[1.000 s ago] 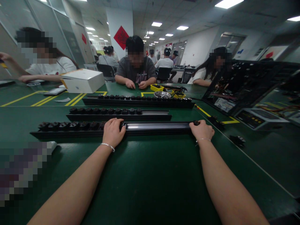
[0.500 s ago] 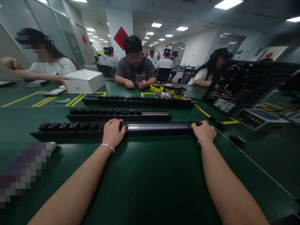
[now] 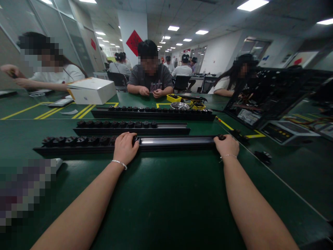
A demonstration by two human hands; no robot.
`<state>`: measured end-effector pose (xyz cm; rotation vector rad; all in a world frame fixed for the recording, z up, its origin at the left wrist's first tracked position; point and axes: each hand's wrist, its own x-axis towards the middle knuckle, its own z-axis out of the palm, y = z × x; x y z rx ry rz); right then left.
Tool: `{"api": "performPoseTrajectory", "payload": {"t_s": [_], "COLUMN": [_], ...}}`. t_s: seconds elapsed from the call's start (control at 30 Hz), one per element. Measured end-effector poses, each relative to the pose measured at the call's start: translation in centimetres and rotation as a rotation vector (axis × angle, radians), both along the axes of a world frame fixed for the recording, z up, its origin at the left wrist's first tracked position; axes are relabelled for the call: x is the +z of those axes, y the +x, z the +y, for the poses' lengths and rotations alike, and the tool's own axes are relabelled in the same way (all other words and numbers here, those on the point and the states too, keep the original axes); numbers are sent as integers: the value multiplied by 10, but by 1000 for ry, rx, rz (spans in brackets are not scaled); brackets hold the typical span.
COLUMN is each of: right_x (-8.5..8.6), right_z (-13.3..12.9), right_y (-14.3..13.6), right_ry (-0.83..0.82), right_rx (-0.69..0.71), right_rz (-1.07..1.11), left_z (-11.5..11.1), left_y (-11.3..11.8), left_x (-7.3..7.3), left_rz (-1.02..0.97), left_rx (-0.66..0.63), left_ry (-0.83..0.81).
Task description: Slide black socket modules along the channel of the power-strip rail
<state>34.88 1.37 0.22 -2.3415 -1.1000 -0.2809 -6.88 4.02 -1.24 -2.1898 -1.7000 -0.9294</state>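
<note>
The nearest long black rail [image 3: 179, 141] lies across the green table, with several black round modules [image 3: 82, 139] along its left part and a bare shiny channel on its right part. My left hand [image 3: 125, 147] is closed on a black module at the end of that row. At the rail's right end my right hand [image 3: 227, 146] is closed around a small black piece, mostly hidden by the fingers. Behind lie a middle rail [image 3: 132, 131], partly filled with modules, and a far rail [image 3: 153, 114] with modules along its length.
Loose black modules [image 3: 263, 157] lie right of my right hand. Further right stand an open black computer case [image 3: 275, 90] and a power supply [image 3: 288, 132]. A white box [image 3: 92, 91], yellow trays [image 3: 173, 98] and a metal dish [image 3: 179, 106] are further back. People sit around the table.
My right hand has shifted very slightly at the rail's right end. My left hand and the rails look the same. Hands of the person opposite have moved a little.
</note>
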Motion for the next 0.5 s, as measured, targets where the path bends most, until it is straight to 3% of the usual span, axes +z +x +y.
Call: {"api": "performPoseTrajectory", "payload": {"t_s": [0.5], "right_x": [3], "right_z": [-4], "right_y": [2], "right_ry": [-4], "right_rx": [-48], "right_rz": [28], "left_z": [0], "left_y": [0], "left_x": [0], "left_rz": [-8], "left_rx": [4], "left_ry": [-2]}}
